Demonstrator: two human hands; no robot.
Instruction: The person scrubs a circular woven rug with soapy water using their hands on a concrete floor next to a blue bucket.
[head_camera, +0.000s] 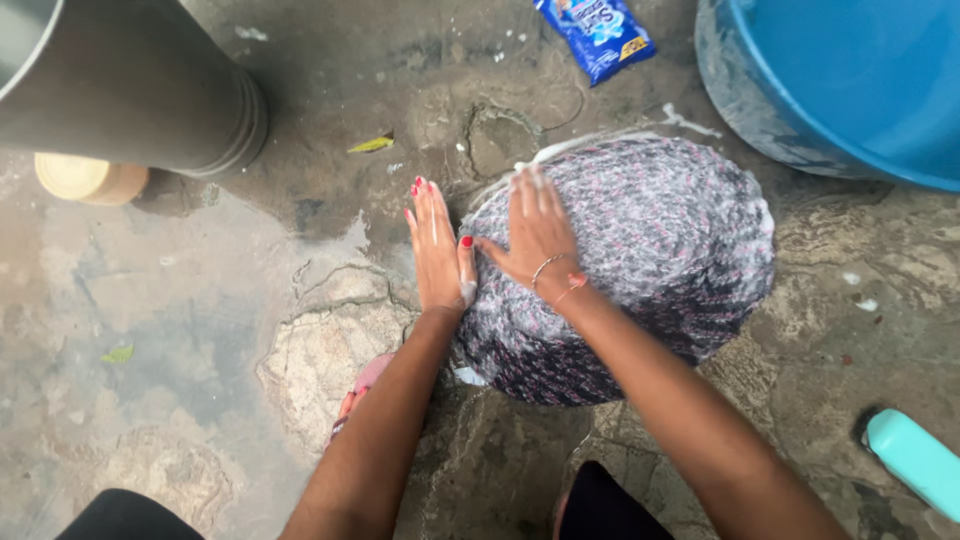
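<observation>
Both grips flat (436, 250) (535, 235), soapy woven cloth (640, 270)

We have a single view, from a camera worn on the head, looking almost straight down at the wet concrete floor (200, 330). It sits close, about an arm's reach above the ground, with both forearms entering from the bottom edge. The blue tub (860, 80) is cut by the top right corner, the grey pipe (130, 80) by the top left.

Both arms reach forward. The left hand (437, 250) lies flat, fingers together. The right hand (535, 235) lies flat, fingers spread.
</observation>
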